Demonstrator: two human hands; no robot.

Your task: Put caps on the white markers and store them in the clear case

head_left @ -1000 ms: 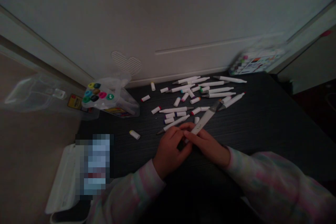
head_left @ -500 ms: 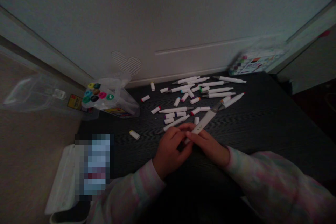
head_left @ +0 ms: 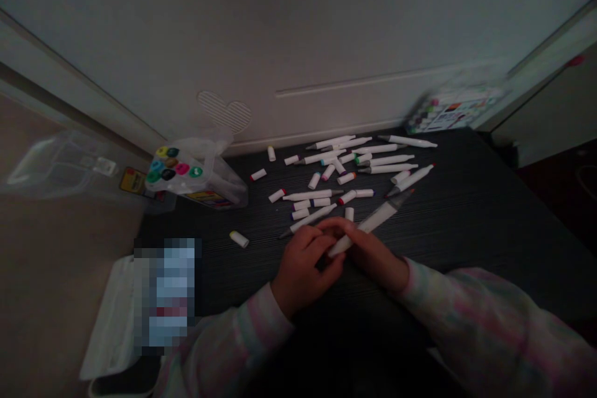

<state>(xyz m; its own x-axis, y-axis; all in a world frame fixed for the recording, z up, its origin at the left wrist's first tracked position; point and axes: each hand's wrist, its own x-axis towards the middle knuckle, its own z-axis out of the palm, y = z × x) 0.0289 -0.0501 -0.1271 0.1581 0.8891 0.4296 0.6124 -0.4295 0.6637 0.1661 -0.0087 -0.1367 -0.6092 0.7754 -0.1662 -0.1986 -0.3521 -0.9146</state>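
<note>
In the head view my left hand [head_left: 308, 270] is closed on the lower end of a white marker [head_left: 373, 221]. The marker's grey end carries a small orange nib and points up to the right. My right hand [head_left: 373, 256] wraps the same marker from the other side, its fingertips behind the barrel and close to my left fingers. Just beyond my hands lie an uncapped marker [head_left: 313, 219] and a loose white cap [head_left: 349, 214]. Several more uncapped markers [head_left: 389, 168] and loose caps [head_left: 346, 178] are scattered farther back on the dark table [head_left: 466, 217].
A clear plastic marker case [head_left: 228, 183] with several coloured marker ends stands at the left, a transparent lid [head_left: 51, 165] beside it. Another marker pack [head_left: 459, 111] leans at the back right against the white panel [head_left: 326, 43]. A blurred-out device [head_left: 172, 292] lies at the lower left.
The marker in my hands has swung lower and to the right, and its orange-nibbed end has come away from the cap and marker behind it. My right thumb has shifted along the barrel.
</note>
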